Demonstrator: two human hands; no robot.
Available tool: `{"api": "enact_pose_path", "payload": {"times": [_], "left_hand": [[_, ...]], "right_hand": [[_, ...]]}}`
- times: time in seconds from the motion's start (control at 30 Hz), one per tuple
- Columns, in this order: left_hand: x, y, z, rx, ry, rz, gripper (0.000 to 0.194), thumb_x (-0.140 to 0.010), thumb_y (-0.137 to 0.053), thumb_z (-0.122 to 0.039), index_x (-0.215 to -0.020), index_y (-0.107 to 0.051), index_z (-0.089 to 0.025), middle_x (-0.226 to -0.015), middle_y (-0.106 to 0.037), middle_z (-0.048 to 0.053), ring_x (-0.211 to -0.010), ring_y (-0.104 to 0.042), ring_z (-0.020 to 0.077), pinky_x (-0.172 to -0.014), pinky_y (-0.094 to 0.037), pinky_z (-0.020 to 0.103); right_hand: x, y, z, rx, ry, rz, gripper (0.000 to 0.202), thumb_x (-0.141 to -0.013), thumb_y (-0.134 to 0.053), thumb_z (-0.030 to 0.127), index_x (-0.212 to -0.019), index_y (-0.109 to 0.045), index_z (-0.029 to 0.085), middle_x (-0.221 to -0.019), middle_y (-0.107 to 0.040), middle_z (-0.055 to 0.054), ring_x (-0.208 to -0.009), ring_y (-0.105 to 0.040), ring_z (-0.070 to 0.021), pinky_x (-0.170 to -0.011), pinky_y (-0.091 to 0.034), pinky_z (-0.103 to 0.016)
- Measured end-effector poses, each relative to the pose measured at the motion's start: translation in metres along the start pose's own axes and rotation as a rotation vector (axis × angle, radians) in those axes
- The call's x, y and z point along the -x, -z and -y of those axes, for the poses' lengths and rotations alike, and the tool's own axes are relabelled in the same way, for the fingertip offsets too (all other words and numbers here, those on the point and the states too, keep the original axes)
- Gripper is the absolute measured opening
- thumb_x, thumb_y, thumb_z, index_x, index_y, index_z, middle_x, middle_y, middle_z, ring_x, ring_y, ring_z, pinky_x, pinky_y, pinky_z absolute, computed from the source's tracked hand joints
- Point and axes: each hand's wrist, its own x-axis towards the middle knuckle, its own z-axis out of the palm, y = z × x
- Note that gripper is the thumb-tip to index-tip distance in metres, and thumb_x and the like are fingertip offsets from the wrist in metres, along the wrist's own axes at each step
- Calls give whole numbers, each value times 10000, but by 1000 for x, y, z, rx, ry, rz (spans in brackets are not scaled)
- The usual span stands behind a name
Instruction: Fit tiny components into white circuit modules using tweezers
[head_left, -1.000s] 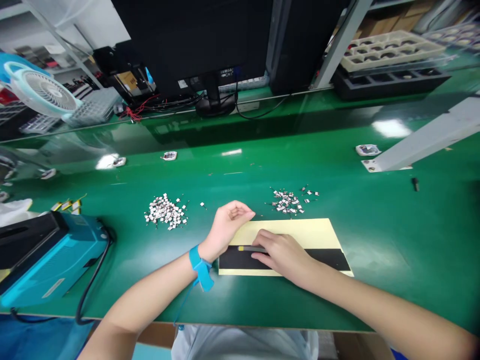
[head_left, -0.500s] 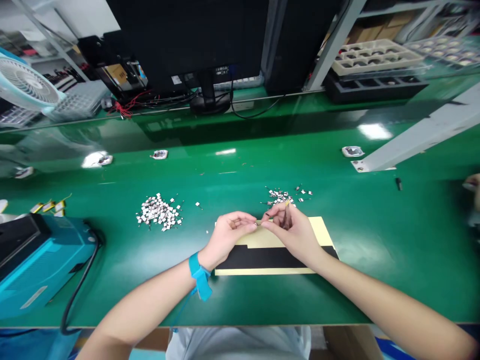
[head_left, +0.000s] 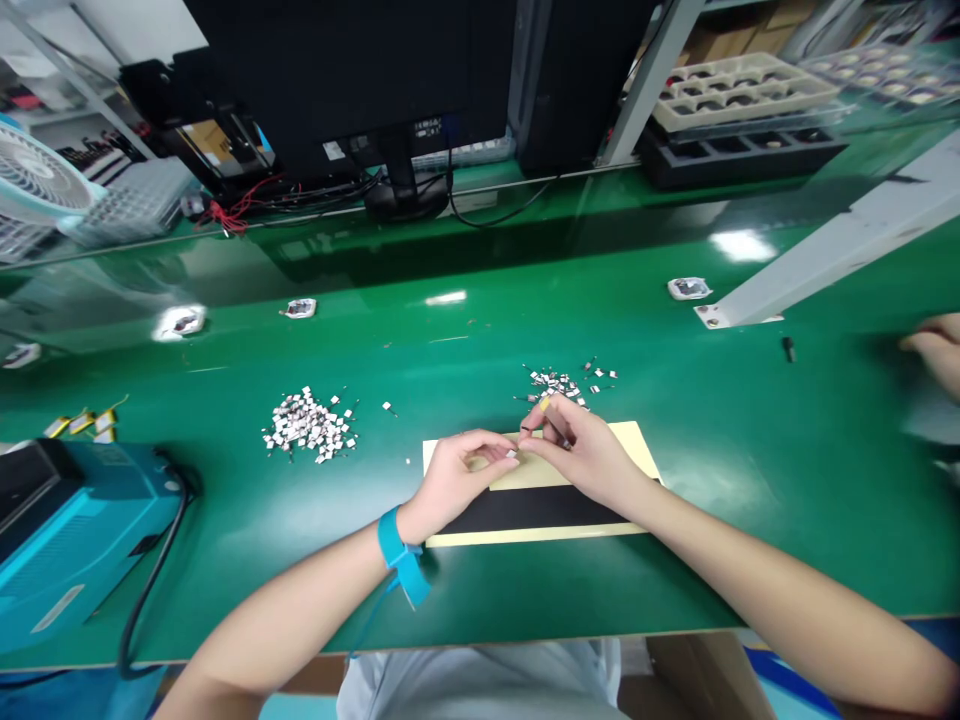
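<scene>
My left hand (head_left: 457,475) and my right hand (head_left: 581,450) meet above a pale yellow sheet (head_left: 637,455) that carries a black strip (head_left: 525,510). The left fingertips pinch a tiny white part (head_left: 511,454). My right hand grips a thin tool with a yellow tip (head_left: 544,404) and touches the same part. A blue strap (head_left: 399,548) circles my left wrist. One pile of small silver parts (head_left: 307,427) lies to the left, and a smaller pile (head_left: 559,381) sits just beyond my right hand.
A teal machine (head_left: 75,525) with a black cable stands at the left front. A monitor stand (head_left: 405,195), a white fan (head_left: 34,180) and stacked trays (head_left: 739,90) line the back. A white metal bar (head_left: 832,250) slants at right. Another person's hand (head_left: 937,345) shows at the right edge.
My right hand lifted the tool off the black strip and came up to meet my left hand, which now pinches a small part. Another person's hand entered at the right.
</scene>
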Motion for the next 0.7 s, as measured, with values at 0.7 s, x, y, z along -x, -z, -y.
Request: {"api": "enact_pose_path", "payload": {"times": [0.7], "left_hand": [[2,1,-2,-235,-206,-195,100,-693,-623,-278,-707,-646,-182,-663,-636,22,-612,-562,120,-569,-432,222]], "right_hand": [[1,-4,0,-228,-96,144,177,-712,-591,338,-679,-551,168,-691,-547,-3,-651,-486,-122,-575,-361,-236]]}}
